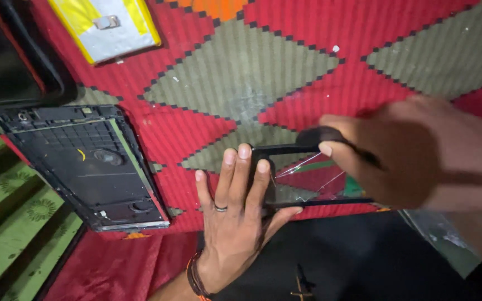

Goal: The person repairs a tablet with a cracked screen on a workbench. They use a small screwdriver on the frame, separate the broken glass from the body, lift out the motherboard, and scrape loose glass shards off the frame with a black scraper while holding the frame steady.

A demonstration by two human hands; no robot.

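Cracked glass panel (308, 184) lies half-hidden under flat, released left hand (235, 212) and blurred right hand (397, 150) grasping its frame.

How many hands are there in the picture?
2. The left hand, wearing a ring, presses flat on the left end of a cracked glass panel. The right hand is at the right, gripping a dark tool over the panel. No other hands show.

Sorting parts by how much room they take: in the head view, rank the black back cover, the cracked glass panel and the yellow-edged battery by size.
1. black back cover
2. cracked glass panel, partly hidden by both hands
3. yellow-edged battery, cut off by the frame, so this place is unsure
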